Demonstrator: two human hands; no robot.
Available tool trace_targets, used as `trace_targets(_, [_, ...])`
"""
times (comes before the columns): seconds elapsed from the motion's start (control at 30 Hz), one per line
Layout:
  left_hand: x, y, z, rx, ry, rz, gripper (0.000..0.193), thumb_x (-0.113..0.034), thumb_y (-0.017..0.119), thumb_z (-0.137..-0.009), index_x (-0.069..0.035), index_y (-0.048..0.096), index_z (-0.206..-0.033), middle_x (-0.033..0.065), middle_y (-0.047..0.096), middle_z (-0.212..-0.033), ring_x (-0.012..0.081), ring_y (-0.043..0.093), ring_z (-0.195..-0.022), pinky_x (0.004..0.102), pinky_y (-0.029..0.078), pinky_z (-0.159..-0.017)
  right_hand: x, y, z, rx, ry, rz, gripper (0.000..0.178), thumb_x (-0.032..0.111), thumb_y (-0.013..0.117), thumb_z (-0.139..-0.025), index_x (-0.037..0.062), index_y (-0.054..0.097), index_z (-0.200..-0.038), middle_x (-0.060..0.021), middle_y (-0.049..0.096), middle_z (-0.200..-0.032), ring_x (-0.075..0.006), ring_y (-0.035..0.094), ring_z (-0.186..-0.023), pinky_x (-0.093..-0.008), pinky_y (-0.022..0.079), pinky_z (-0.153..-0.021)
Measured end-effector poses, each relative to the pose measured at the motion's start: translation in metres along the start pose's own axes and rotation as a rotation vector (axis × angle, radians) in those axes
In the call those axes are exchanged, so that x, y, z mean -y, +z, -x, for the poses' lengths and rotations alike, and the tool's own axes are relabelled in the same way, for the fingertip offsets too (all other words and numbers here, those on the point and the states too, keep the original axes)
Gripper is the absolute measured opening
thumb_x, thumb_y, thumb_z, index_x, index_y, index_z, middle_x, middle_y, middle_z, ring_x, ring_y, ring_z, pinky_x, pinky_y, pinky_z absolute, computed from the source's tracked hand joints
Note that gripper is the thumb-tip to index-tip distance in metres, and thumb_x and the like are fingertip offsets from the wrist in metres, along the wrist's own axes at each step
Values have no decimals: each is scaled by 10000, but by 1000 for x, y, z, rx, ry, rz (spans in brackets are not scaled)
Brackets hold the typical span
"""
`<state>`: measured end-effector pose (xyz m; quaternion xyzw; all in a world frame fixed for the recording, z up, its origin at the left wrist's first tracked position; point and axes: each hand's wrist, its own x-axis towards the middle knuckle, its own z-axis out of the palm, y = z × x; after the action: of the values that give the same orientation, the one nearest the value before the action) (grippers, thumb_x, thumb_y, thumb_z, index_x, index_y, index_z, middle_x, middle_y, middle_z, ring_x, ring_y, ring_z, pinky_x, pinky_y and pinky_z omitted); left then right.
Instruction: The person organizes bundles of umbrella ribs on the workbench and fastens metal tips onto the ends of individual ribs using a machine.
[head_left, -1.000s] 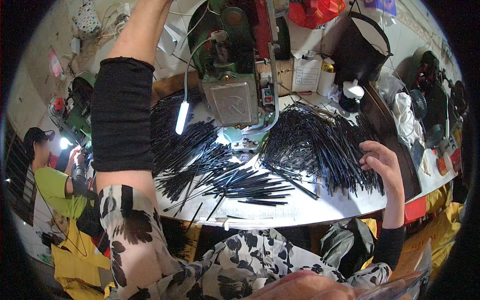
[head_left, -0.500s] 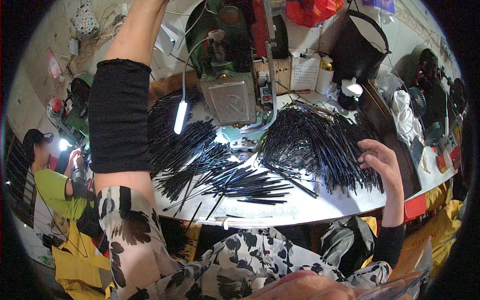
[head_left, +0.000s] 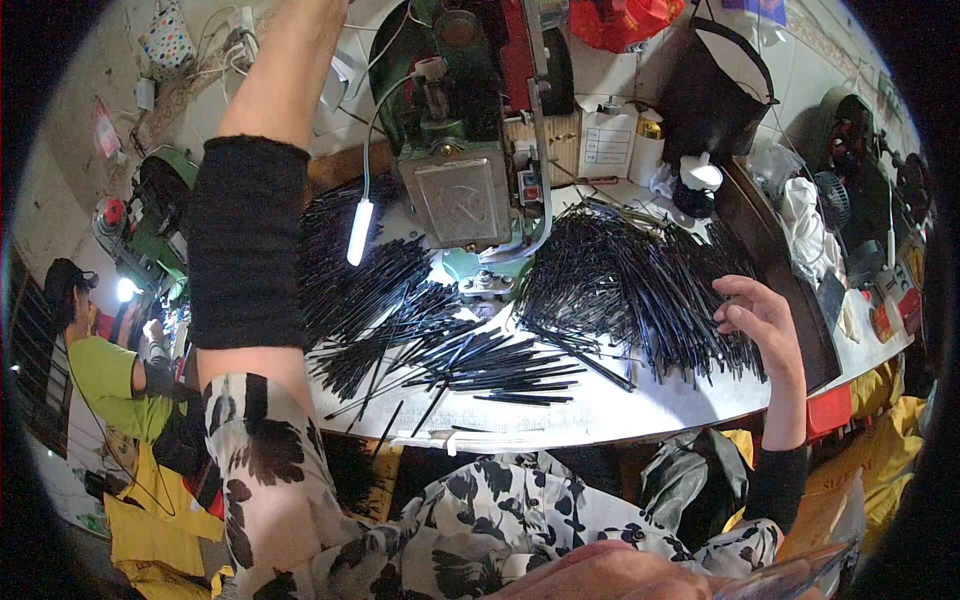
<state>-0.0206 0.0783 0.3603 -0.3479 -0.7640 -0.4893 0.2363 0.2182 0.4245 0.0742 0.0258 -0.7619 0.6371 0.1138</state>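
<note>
My left arm reaches up past the top edge, so my left hand is out of view; a black sleeve band covers part of that forearm. At the right, my right hand point(head_left: 765, 318) hovers over or rests at the edge of a pile of thin black rods point(head_left: 650, 290). Its fingers are loosely bent and apart, with nothing visible between them. Another heap of black rods point(head_left: 365, 270) lies left of a green machine point(head_left: 455, 190). More rods point(head_left: 490, 368) fan out in front of it on the white tabletop point(head_left: 640, 415).
A lit lamp point(head_left: 360, 232) hangs on a bent cable by the machine. Behind the right pile stand a white box point(head_left: 607, 138), a white bottle point(head_left: 649, 155) and a black bucket point(head_left: 715, 95). A dark board point(head_left: 790, 270) borders the right side. A co-worker point(head_left: 110, 375) sits far left.
My left forearm has shifted slightly right and its sleeve band sits a little lower. My right hand and the rods look nearly the same. The co-worker's hands have moved slightly.
</note>
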Motion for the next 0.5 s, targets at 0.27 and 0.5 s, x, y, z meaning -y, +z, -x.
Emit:
trace_targets(0.27, [44,1,13,-228,-145,611,469,-427,722,-724,-170,612,-1101,45,632,-1029,163,572,-868,395,440,-842,-1,5,0,17,13,-2,333,115,623,-816,-27,566,-1112,-99,584,-1101,-134,603,-826,-265,514,-697])
trace_targets(0.5, [59,6,124,-110,-105,1064,408,-200,664,-791,-10,532,-1128,127,622,-993,266,625,-859,338,534,-712,19,36,-9,105,-54,122,314,45,588,-808,-42,555,-1108,-76,587,-1073,-116,584,-845,-240,484,-746])
